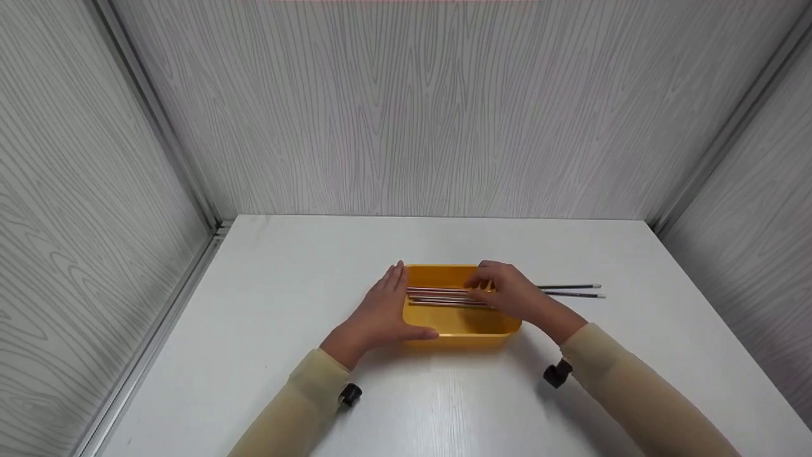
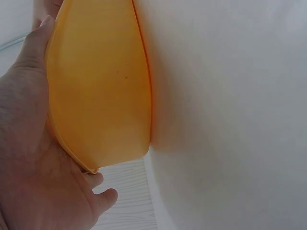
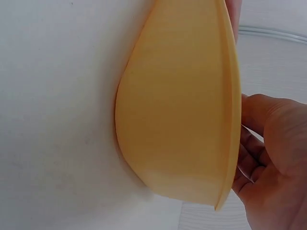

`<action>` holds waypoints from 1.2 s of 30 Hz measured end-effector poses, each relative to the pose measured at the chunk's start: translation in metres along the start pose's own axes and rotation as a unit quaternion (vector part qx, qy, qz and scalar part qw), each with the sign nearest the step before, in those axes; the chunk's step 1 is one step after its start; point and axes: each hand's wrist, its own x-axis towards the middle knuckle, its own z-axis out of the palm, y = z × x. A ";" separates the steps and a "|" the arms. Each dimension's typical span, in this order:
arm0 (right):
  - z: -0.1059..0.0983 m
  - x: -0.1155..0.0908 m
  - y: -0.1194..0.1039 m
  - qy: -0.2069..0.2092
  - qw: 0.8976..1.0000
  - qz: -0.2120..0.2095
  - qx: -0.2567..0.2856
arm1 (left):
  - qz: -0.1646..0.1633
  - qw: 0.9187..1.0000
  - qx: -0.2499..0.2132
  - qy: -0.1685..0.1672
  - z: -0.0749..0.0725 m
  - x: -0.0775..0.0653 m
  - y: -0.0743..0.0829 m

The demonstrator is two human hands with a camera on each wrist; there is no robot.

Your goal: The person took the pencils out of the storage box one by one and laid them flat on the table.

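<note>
A yellow-orange plastic box [image 1: 466, 339] stands on the white table. Several slim, shiny reddish-brown pencils [image 1: 444, 297] lie lengthwise inside it. My left hand [image 1: 380, 311] rests against the box's left end, fingers extended along the wall and thumb laid over the front rim. In the left wrist view, its palm [image 2: 43, 158] sits beside the rim. My right hand [image 1: 504, 295] reaches over the right end, with curled fingers and thumb pinching at the pencils. The box wall [image 3: 177, 115] hides those fingertips in the right wrist view.
Right of the box, two dark pencils with pale ends [image 1: 574, 294] lie on the table [image 1: 304, 266], partly hidden by the right hand. Grey wood-grain panels [image 1: 406, 114] enclose the back and sides. Each wrist carries a small black camera [image 1: 557, 374].
</note>
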 end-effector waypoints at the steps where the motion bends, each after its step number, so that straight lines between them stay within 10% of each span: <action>1: 0.002 0.001 0.000 -0.005 1.000 0.002 0.002 | 0.002 1.000 0.001 -0.001 0.000 0.000 0.000; 36: 0.033 0.017 -0.003 -0.095 0.992 -0.005 -0.085 | 0.004 1.000 0.016 -0.006 0.000 0.000 -0.002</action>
